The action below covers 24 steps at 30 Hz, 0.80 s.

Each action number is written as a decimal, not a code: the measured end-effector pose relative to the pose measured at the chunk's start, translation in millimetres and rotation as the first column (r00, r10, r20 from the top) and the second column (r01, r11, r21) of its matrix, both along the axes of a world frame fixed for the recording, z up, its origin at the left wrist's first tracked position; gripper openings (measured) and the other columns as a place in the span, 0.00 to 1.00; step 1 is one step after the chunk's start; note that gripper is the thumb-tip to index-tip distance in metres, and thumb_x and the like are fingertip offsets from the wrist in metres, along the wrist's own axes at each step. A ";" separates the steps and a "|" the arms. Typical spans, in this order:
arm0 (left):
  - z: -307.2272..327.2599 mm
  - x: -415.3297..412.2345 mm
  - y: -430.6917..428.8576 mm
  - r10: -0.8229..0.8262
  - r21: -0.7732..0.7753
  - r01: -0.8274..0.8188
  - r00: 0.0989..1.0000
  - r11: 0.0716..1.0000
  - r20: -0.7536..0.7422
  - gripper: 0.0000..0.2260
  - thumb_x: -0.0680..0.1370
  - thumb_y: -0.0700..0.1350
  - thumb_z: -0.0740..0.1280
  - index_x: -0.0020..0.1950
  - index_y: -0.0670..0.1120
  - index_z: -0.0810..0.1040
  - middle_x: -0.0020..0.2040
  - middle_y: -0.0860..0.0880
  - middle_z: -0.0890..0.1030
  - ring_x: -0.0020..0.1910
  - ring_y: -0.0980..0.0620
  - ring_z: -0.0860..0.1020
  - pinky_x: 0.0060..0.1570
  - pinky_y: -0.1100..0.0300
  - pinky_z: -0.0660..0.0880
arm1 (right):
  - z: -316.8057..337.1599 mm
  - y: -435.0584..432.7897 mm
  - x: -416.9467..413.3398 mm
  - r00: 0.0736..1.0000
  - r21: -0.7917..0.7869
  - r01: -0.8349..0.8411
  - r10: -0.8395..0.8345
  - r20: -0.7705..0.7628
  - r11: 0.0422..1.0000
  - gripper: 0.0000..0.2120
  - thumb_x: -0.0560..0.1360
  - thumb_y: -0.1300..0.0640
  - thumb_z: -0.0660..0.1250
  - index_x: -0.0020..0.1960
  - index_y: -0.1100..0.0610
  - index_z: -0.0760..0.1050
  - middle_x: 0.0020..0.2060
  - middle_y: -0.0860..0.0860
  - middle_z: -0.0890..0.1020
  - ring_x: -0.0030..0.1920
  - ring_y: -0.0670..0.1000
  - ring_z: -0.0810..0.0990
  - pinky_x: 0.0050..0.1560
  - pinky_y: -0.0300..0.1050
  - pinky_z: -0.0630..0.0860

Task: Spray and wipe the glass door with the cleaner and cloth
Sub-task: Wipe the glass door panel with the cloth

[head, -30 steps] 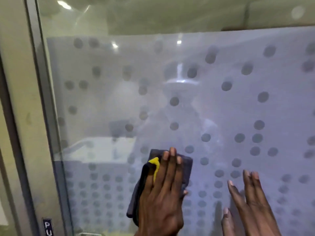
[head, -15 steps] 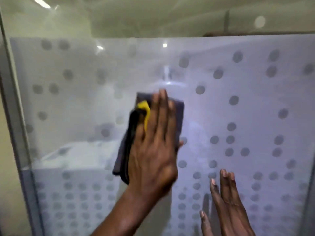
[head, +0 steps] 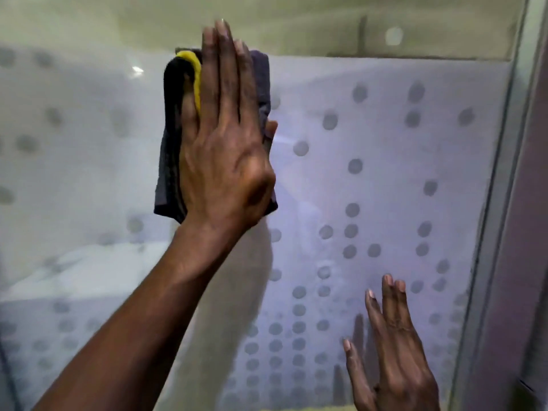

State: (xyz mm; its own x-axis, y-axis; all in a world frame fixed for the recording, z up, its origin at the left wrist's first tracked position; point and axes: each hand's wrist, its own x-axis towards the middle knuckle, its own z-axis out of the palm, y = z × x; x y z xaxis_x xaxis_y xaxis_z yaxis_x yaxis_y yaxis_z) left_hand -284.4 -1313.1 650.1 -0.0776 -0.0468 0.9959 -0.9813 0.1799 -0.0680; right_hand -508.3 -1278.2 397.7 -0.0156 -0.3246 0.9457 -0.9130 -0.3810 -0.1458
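The frosted glass door [head: 373, 179], patterned with grey dots, fills the view. My left hand [head: 225, 149] lies flat, fingers up, pressing a folded dark grey cloth [head: 170, 167] with a yellow edge against the upper part of the glass. The cloth's top reaches the upper border of the frosted band. My right hand [head: 394, 351] rests open and flat on the glass at the lower right, holding nothing. No spray cleaner is in view.
The door's metal frame [head: 510, 209] runs down the right side. A strip of clear glass [head: 326, 22] lies above the frosted band. Blurred pale shapes show through the glass at the lower left.
My left hand has slid the cloth upward, from low on the glass to the top of the frosted band. The view has shifted right, bringing the right frame in. My right hand stays flat.
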 end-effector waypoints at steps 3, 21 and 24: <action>-19.9 -15.6 -2.3 -0.010 0.023 0.008 0.994 1.000 0.105 0.32 0.92 0.52 0.53 0.92 0.39 0.48 0.93 0.38 0.49 0.93 0.40 0.49 0.90 0.42 0.54 | -4.1 -0.6 -5.3 1.000 0.033 -0.013 0.013 -0.017 0.999 0.32 0.80 0.48 0.66 0.80 0.62 0.71 0.84 0.59 0.69 0.87 0.55 0.63 0.75 0.49 0.72; 22.1 -65.9 -2.5 -0.038 0.042 0.032 0.984 0.999 0.174 0.31 0.92 0.52 0.51 0.92 0.39 0.48 0.93 0.40 0.50 0.93 0.42 0.50 0.91 0.42 0.51 | 4.2 2.3 -38.0 0.995 -0.063 -0.059 0.063 0.073 0.996 0.31 0.76 0.59 0.73 0.78 0.62 0.74 0.81 0.57 0.74 0.84 0.58 0.71 0.82 0.46 0.70; -4.2 -78.4 -4.0 -0.052 0.037 0.043 0.963 0.998 0.263 0.31 0.92 0.50 0.52 0.92 0.39 0.48 0.93 0.40 0.50 0.93 0.42 0.50 0.89 0.43 0.55 | 3.2 0.4 -45.6 0.997 -0.075 -0.050 0.054 0.057 0.996 0.30 0.76 0.60 0.73 0.78 0.63 0.74 0.81 0.57 0.74 0.84 0.58 0.71 0.79 0.52 0.74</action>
State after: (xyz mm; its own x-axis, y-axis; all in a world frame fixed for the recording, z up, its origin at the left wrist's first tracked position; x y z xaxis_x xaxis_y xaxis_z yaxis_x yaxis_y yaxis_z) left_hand -362.7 -1317.1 645.9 -0.3404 -0.0669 0.9379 -0.9196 0.2318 -0.3172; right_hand -553.9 -1277.8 400.9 -0.0569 -0.2556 0.9651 -0.8822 -0.4397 -0.1685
